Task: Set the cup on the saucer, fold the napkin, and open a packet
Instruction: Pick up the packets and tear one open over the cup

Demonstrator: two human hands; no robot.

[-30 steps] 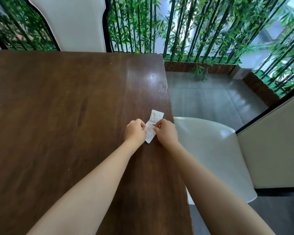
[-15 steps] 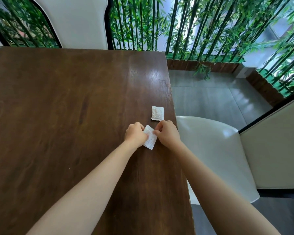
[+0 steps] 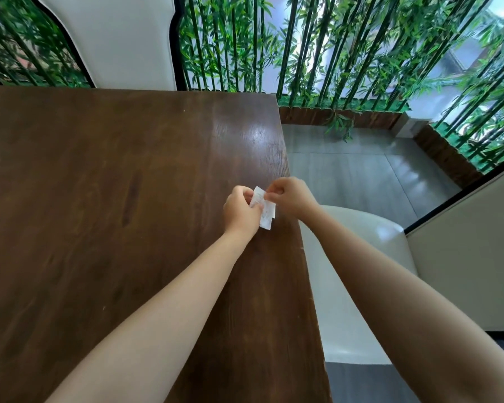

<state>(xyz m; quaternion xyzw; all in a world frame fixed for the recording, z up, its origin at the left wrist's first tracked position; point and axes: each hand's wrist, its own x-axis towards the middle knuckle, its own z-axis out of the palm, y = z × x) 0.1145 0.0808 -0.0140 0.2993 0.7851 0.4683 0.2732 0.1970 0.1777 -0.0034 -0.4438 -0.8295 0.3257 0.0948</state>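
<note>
Packet [image 3: 264, 209]: small, white, with faint print too fine to read. I hold it between both hands, near the right edge of the surface [image 3: 114, 199]. Whether its lower corner touches the wood, I cannot tell. It sits tilted, upper end toward the far side, lower end toward me. Whether its top is torn open, and what it holds inside, I cannot tell; the upper part looks creased or doubled where my fingers meet it.

Left hand [image 3: 240, 212]: curled, thumb and fingers pinched on the packet's left side; the back of the hand faces the camera and hides most of the contact.

Right hand [image 3: 290, 197]: curled, fingertips pinched on the packet's upper end, just beside the left hand's fingers. The two hands are almost touching across the packet.

Both forearms are bare and run from the lower corners of the view inward; the right one passes over the surface's right edge.

Surface: dark brown wood, glossy, with a patch of glare toward its far right corner.

Surroundings: a white chair [image 3: 358, 257] just right of the surface, under my right forearm; another white chair back [image 3: 114, 39] at the far side; grey tiled floor [image 3: 346, 175]; green bamboo screens [image 3: 317, 48] beyond.
</note>
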